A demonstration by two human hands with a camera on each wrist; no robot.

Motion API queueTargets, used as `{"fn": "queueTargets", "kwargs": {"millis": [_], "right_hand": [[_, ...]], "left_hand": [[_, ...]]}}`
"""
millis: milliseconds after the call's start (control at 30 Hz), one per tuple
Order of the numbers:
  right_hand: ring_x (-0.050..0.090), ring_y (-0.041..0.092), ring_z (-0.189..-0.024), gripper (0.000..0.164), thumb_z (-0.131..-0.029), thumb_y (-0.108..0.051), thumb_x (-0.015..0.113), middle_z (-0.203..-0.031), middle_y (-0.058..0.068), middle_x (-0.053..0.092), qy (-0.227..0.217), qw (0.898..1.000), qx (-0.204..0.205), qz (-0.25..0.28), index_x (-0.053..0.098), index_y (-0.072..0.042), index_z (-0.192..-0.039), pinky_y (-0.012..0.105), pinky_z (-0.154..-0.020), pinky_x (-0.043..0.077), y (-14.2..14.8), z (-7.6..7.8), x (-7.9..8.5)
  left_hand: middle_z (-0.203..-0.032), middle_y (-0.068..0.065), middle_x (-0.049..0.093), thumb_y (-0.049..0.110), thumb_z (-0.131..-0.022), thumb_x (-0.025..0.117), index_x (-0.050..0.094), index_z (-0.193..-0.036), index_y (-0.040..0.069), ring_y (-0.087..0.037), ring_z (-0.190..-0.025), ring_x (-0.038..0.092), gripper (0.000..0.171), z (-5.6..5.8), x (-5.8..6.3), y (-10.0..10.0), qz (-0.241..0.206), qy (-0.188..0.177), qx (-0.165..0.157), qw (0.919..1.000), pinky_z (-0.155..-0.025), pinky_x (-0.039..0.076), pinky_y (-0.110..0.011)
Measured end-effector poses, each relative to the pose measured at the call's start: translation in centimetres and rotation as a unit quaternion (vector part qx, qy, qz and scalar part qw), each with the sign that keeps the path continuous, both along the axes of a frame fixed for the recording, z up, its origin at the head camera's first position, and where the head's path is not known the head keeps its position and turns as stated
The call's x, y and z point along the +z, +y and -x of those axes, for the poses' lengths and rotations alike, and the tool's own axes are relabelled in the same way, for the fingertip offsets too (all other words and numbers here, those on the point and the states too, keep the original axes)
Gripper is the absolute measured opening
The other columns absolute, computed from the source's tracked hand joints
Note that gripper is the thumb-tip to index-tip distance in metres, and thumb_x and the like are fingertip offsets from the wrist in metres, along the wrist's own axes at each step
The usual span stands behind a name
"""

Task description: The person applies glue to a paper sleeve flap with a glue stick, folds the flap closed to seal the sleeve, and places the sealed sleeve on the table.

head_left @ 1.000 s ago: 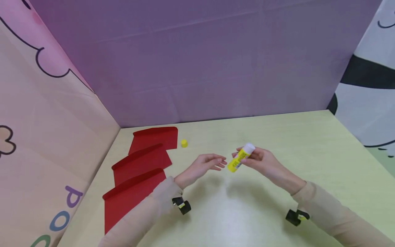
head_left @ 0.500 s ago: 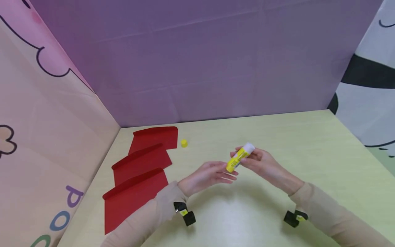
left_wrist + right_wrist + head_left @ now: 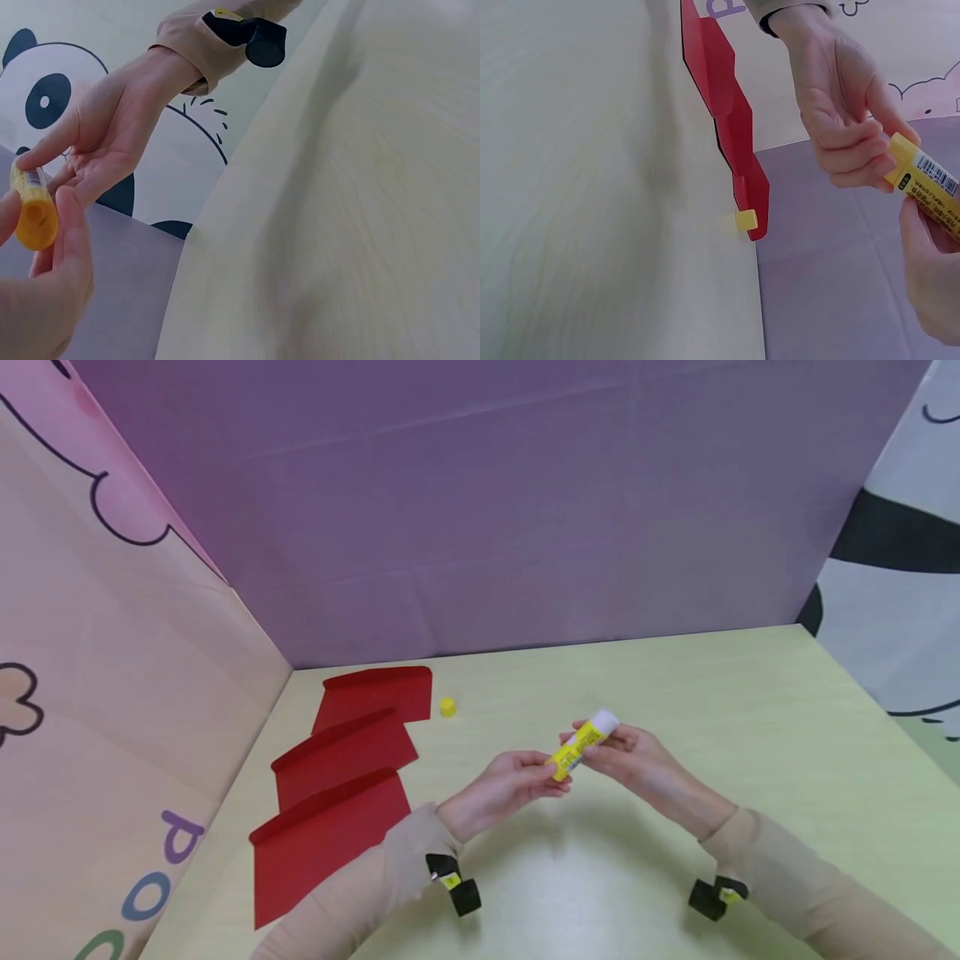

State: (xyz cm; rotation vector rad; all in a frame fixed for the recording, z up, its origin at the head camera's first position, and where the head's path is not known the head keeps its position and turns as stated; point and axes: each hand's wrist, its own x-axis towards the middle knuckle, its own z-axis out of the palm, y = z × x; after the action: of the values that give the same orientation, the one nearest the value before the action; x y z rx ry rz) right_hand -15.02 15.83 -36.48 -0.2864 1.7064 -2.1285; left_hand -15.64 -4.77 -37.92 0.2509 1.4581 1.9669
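Both hands hold a yellow glue stick [image 3: 576, 752] above the table, tilted with its white end up and to the right. My right hand [image 3: 648, 768] grips the body between thumb and fingers. The lower yellow end is pinched by the thumb and fingertips of my left hand [image 3: 506, 787]. In the left wrist view the round orange-yellow base [image 3: 36, 225] faces the camera between the left fingers. A barcode label [image 3: 936, 174] shows on the body in the right wrist view. A small yellow cap [image 3: 447, 707] stands on the table, away from both hands.
Three red envelopes with raised flaps lie on the left: a far one [image 3: 386, 697], a middle one [image 3: 348, 760] and a near one [image 3: 322, 852] beside the left sleeve. A purple backdrop [image 3: 480, 527] rises behind the pale table [image 3: 750, 718], with printed panels at both sides.
My left hand has moved right to the glue stick and its fingers have closed on the lower end. The right hand keeps its hold, almost still. Cap and envelopes have not moved.
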Motion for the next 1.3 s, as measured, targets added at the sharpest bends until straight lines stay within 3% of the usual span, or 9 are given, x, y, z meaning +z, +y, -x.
{"fn": "queueTargets", "kwargs": {"millis": [367,667,833,1000,1300], "right_hand": [[0.058,0.01,-0.099,0.062,-0.083,-0.009,0.06,-0.109,0.002,0.058,-0.046,0.998,-0.047,0.024,0.026,0.017,-0.127,0.028,-0.088,0.042,-0.5,-0.2,-0.2],[0.059,0.012,-0.098,0.05,-0.082,-0.008,0.062,-0.105,0.006,0.061,-0.046,0.997,-0.052,0.04,0.037,0.014,-0.12,0.029,-0.088,0.043,-0.7,-0.4,-0.5],[0.057,0.012,-0.1,0.055,-0.082,-0.009,0.062,-0.106,0.003,0.06,-0.046,0.997,-0.054,0.019,0.035,0.014,-0.123,0.03,-0.088,0.043,-0.8,-0.4,-0.5],[0.055,0.012,-0.103,0.057,-0.082,-0.011,0.062,-0.112,0.005,0.056,-0.045,0.997,-0.056,0.001,0.033,0.013,-0.125,0.03,-0.09,0.042,-0.8,-0.5,-0.6],[0.056,0.012,-0.102,0.06,-0.084,-0.01,0.06,-0.113,0.006,0.054,-0.05,0.997,-0.053,0.021,0.027,0.016,-0.126,0.031,-0.091,0.041,-0.7,-0.6,-0.8]], "left_hand": [[-0.094,-0.012,0.062,0.001,-0.083,0.058,0.052,-0.106,-0.01,-0.015,-0.076,0.061,0.025,-0.4,0.0,0.6,0.073,0.047,0.078,0.9932,-0.088,0.045,-0.036],[-0.087,-0.006,0.062,-0.002,-0.074,0.066,0.057,-0.099,-0.007,-0.013,-0.077,0.059,0.027,-0.8,-0.2,0.8,0.09,0.068,0.137,0.9841,-0.08,0.048,-0.03],[-0.09,-0.007,0.062,-0.002,-0.071,0.069,0.059,-0.097,-0.004,-0.014,-0.079,0.058,0.028,-1.0,-0.3,0.8,0.106,0.076,0.155,0.9793,-0.077,0.048,-0.028],[-0.092,-0.007,0.061,0.002,-0.072,0.071,0.059,-0.098,-0.002,-0.014,-0.08,0.057,0.029,-1.3,-0.2,0.7,0.122,0.088,0.153,0.9767,-0.076,0.048,-0.027],[-0.099,-0.011,0.06,0.008,-0.082,0.061,0.052,-0.109,-0.003,-0.019,-0.082,0.062,0.03,-1.0,-0.2,0.1,0.084,0.065,0.086,0.9906,-0.081,0.048,-0.037]]}}
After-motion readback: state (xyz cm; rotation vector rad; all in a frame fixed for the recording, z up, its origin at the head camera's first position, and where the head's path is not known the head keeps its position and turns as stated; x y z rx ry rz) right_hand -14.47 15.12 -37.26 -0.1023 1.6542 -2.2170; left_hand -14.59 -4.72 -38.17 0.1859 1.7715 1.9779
